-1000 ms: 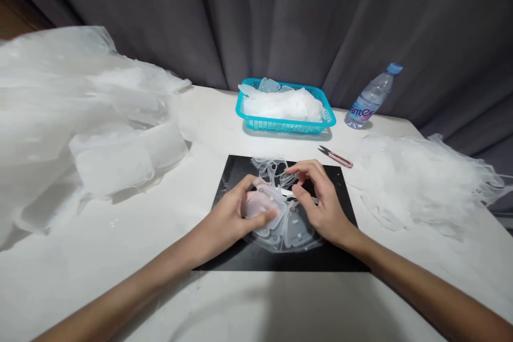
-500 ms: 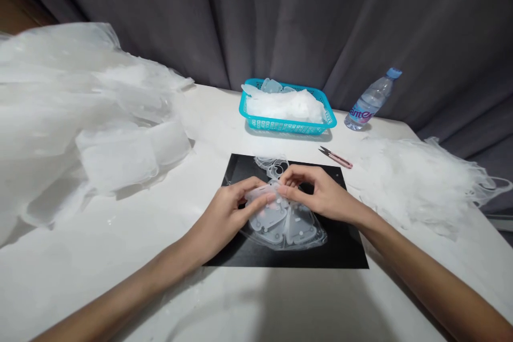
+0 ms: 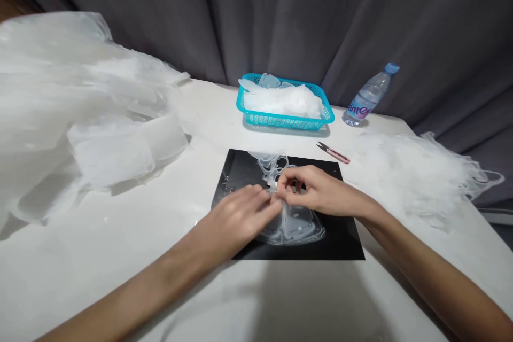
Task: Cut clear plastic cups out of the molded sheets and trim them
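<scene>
A translucent plastic sheet of moulded parts (image 3: 298,227) lies on a black mat (image 3: 344,243) in the middle of the white table. My left hand (image 3: 236,219) rests palm down on the sheet's left side, fingers pressed together at its top edge. My right hand (image 3: 316,192) reaches in from the right and pinches the same top edge, fingertips meeting those of the left hand. Thin clear trimmings (image 3: 272,163) lie just beyond the hands on the mat.
A turquoise basket (image 3: 280,118) of clear plastic pieces stands behind the mat. Small pink snips (image 3: 333,153) lie to its right, then a water bottle (image 3: 366,97). Heaps of translucent plastic fill the left (image 3: 80,117) and right (image 3: 417,171) sides. A grey curtain hangs behind.
My left hand has turned palm down and flattened onto the sheet. My right hand moved left until both sets of fingertips met at the sheet's top edge.
</scene>
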Tool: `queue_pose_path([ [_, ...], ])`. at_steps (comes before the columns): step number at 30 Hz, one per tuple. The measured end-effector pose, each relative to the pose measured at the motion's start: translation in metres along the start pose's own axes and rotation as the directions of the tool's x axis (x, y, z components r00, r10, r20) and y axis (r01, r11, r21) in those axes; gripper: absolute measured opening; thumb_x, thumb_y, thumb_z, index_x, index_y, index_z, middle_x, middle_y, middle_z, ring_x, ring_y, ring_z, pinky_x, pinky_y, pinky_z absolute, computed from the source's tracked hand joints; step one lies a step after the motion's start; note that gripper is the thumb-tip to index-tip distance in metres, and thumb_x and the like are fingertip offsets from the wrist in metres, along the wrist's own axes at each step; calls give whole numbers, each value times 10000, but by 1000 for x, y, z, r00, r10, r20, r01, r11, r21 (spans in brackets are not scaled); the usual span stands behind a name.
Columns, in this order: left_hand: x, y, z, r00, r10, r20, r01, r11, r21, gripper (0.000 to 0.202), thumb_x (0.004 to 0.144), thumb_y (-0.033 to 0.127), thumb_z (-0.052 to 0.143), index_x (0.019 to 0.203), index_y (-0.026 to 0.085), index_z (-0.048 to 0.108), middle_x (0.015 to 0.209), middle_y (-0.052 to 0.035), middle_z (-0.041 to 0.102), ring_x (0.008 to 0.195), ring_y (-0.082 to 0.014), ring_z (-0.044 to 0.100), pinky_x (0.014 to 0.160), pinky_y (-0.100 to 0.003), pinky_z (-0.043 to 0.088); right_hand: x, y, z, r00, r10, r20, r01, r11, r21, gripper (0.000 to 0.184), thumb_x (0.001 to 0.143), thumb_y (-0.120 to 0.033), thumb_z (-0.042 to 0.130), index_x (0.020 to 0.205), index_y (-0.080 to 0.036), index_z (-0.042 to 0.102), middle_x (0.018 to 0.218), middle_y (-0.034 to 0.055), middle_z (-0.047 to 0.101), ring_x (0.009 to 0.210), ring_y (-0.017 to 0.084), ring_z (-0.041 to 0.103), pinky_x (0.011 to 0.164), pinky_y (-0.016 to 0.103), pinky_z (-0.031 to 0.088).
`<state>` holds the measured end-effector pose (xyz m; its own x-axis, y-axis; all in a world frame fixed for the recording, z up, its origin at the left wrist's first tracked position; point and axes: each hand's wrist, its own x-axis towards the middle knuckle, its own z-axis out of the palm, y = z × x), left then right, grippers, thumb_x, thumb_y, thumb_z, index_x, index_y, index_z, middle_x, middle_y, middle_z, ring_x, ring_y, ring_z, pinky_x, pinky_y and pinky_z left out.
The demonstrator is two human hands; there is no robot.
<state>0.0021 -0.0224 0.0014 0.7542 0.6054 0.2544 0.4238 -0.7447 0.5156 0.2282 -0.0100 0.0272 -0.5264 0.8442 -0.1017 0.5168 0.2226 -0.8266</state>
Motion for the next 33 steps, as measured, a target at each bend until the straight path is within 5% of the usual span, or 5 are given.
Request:
queue_pose_path([
  [4,1,15,11,996,91,11,-91,987,131,380,1016,95,367,925,235,708,876,-102,720,869,-254,678,867,-381,543,7,10,13,976,111,-189,-142,976,-163,152,921,-217,625,773,-207,594,741,-22,639,700,146,566,645,262,358],
  [8,-8,9,10,996,13,-92,-16,1000,-24,259,1032,176,427,1003,231,679,909,-83,716,861,-247,676,807,-357,520,16,24,20,926,122,-357,-203,958,-201,140,959,-178,575,825,-209,548,782,8,655,733,166,593,693,286,372],
  [15,-5,-27,-5,888,-455,59,430,781,-452,234,1019,466,580,980,236,562,720,39,639,642,-150,564,599,-248,391,12,26,15,978,110,-180,-42,938,345,313,1011,-478,596,1024,-169,648,889,49,745,817,170,681,708,277,474],
  [21,-1,-29,0,887,-454,77,420,729,-540,258,977,464,645,1077,227,641,854,4,689,689,-155,580,599,-249,394,11,28,16,999,-20,-44,34,943,331,287,957,-471,698,960,-189,751,875,10,709,814,151,614,749,284,443],
  [33,-6,-23,-10,962,-265,64,272,924,-269,207,1070,376,528,1000,210,630,812,44,687,632,-108,612,591,-206,440,9,32,13,999,-31,-34,42,907,419,299,922,-481,742,901,-184,769,845,17,695,777,150,581,744,286,424],
])
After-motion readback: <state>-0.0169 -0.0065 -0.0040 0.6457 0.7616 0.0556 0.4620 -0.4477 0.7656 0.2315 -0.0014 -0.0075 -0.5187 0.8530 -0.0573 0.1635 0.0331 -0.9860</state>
